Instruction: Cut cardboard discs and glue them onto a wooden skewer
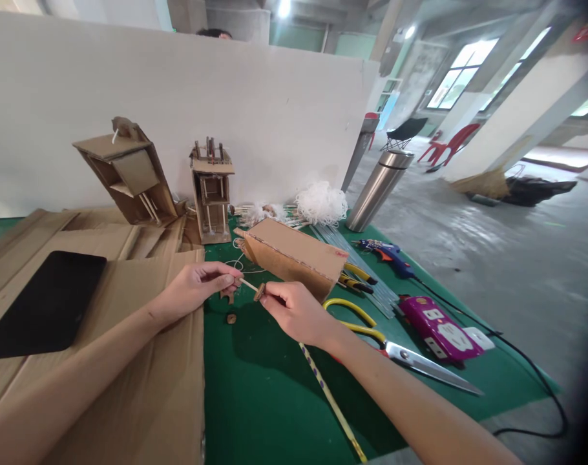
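My left hand (204,284) is closed, its thumb and fingers pinching a thin pale wooden stick (247,283). At the stick's other end sits a small round cardboard disc (260,292), which my right hand (296,314) grips between thumb and fingers. Both hands are over the green table, near the edge of the cardboard sheets. Below them a second small cardboard disc (231,318) lies on the tabletop. Just behind my right hand lies a closed-sided cardboard box (294,253). A slim spotted yellow rod (325,391) extends from beneath my right hand toward the front.
Big yellow-handled scissors (420,366), a purple power strip (439,328), a blue glue gun (386,253) and clear glue sticks (384,297) lie right. A steel flask (378,192) stands behind. Two cardboard models (139,168) stand at back left; a black tablet (46,303) rests on cardboard sheets (148,387).
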The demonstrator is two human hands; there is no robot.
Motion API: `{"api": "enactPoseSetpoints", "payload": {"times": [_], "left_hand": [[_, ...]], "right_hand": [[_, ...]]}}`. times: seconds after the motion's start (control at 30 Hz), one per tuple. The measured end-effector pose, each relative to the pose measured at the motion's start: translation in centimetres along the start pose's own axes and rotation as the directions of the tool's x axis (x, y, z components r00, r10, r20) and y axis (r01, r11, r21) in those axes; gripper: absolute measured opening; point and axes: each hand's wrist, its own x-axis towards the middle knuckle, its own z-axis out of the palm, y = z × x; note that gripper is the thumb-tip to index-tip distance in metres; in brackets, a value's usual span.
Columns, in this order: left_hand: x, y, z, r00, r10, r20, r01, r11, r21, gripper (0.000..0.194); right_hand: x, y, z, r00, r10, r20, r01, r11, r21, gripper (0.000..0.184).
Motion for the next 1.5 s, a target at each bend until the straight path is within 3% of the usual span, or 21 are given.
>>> {"api": "enactPoseSetpoints", "payload": {"times": [0.23,0.47,0.6,0.9,1.07,1.17,1.33,1.5], "left_hand": [[0.3,-0.3,-0.5,0.996,-0.066,0.059,0.071,0.993,-0.099,0.017],[0.7,-0.2,-1.5,0.963,-0.109,0.246,0.15,0.976,-0.155,0.011],[0.5,-0.4,-1.4,0.976,-0.074,0.206,0.103,0.986,-0.134,0.009],[-0.6,0.3,-0.5,0.995,-0.021,0.099,0.021,1.0,-0.001,0.013],[-0.7,0.6,0.9,0.995,0.047,-0.087,-0.045,0.999,0.031,0.021],[-0.6,0.7,1.6,0.989,0.019,-0.149,-0.018,1.0,0.012,0.024],[-0.4,0.3,1.5,0.996,-0.02,-0.087,0.017,0.999,-0.043,0.028],[-0.4,0.1,1.0,1.0,-0.015,-0.012,0.015,1.0,-0.017,0.03]], "right_hand": [[0.0,-0.2,-0.8,0.995,-0.02,0.102,0.009,0.994,0.11,0.025],[-0.1,-0.6,-0.8,0.986,-0.099,0.133,0.087,0.992,0.087,0.024],[-0.2,-0.8,-0.8,0.986,-0.091,0.143,0.074,0.99,0.118,0.023],[0.3,0.8,-1.0,0.947,-0.05,0.317,-0.082,0.917,0.391,0.026],[0.2,0.4,-0.4,0.986,-0.012,0.165,-0.047,0.937,0.347,0.029],[0.0,-0.2,-0.1,0.999,-0.008,0.041,-0.002,0.971,0.239,0.029],[-0.2,-0.3,0.2,0.988,-0.09,-0.124,0.089,0.996,-0.015,0.019],[-0.5,-0.6,0.1,0.988,-0.104,-0.112,0.095,0.992,-0.08,0.015]]}}
